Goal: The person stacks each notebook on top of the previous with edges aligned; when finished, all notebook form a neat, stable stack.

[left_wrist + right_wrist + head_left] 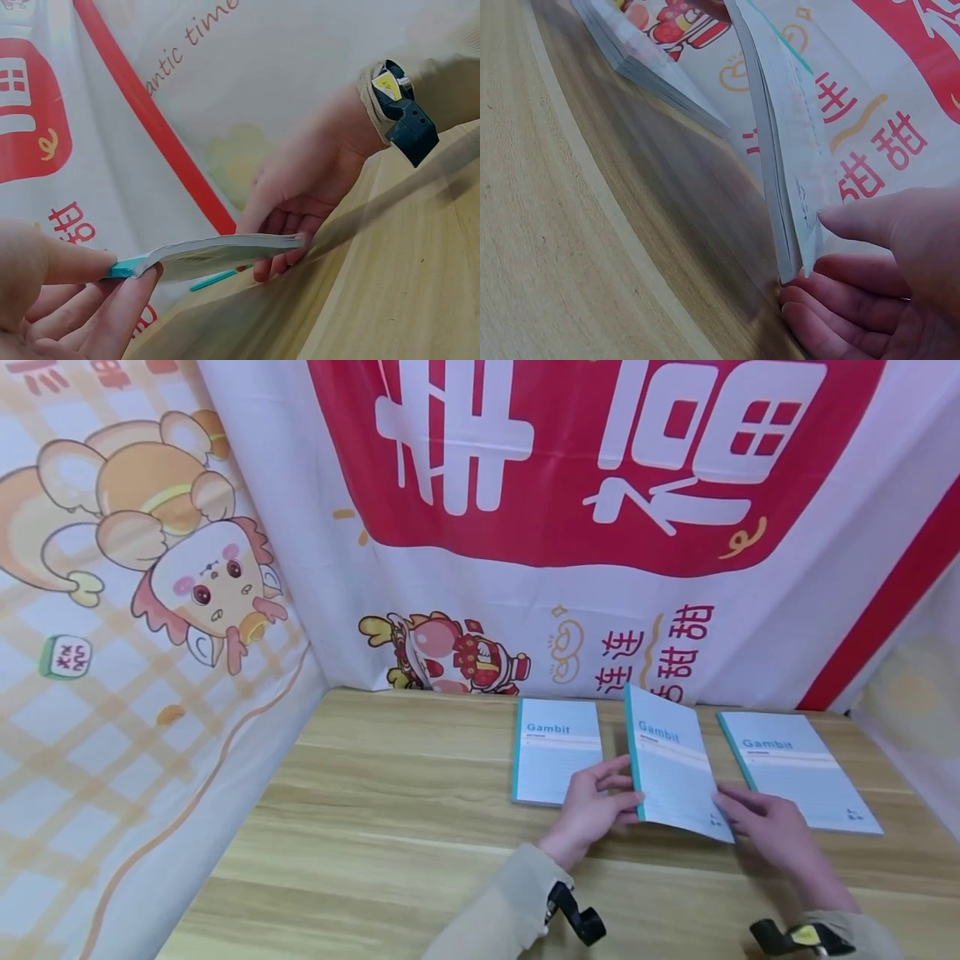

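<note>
A pale blue "Gambit" notebook with a teal spine is held tilted above the table by both hands. My left hand pinches it at the lower end of the spine, thumb above and fingers underneath, as the left wrist view shows. At the lower right corner, my right hand grips it with the thumb on the cover and fingers below. Seen from the right wrist, the notebook bends, and its cover parts slightly from the pages near the thumb.
Two matching notebooks lie flat on the wooden table: one on the left, partly behind my left hand, and one on the right, beyond my right hand. A printed cloth hangs along the back edge, another cloth at left.
</note>
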{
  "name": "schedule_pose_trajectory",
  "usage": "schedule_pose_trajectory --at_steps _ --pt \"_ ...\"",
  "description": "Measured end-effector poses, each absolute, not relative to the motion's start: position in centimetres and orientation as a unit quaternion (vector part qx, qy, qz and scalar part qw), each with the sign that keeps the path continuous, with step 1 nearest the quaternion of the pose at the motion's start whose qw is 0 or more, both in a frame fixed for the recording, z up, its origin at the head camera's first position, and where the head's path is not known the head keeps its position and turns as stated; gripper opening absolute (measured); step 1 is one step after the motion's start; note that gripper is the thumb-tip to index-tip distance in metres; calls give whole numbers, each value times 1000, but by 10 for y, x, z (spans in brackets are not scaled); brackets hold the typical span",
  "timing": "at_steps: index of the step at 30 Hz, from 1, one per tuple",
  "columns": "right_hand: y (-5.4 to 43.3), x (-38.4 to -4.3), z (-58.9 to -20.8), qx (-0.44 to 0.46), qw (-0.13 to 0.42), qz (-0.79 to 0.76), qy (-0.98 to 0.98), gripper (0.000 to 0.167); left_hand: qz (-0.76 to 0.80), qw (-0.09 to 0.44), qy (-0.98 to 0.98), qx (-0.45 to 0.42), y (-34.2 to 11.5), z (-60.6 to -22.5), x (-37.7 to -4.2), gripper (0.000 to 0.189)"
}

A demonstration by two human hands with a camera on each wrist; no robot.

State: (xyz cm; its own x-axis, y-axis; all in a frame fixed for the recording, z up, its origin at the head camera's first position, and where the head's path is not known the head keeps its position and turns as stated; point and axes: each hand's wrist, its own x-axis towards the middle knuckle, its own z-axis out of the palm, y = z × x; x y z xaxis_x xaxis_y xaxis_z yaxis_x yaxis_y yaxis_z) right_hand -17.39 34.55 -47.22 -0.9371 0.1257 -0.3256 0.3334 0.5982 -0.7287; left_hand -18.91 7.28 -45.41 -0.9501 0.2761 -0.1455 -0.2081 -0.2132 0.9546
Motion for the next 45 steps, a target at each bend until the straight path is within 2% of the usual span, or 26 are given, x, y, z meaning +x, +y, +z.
schedule_pose_trajectory --at_steps 13,23,31,45 --pt "346 -172 -465 126 132 -455 871 94 786 160 596 32 66 -449 -192 47" --pt "343 -168 -453 101 104 -445 884 91 786 152 598 34 62 -442 -196 44" --pt "336 -162 -443 85 63 -443 890 83 774 141 616 29 58 -440 -198 40" --pt "316 -161 -435 125 11 -476 870 80 735 118 666 58 41 -432 -208 42"
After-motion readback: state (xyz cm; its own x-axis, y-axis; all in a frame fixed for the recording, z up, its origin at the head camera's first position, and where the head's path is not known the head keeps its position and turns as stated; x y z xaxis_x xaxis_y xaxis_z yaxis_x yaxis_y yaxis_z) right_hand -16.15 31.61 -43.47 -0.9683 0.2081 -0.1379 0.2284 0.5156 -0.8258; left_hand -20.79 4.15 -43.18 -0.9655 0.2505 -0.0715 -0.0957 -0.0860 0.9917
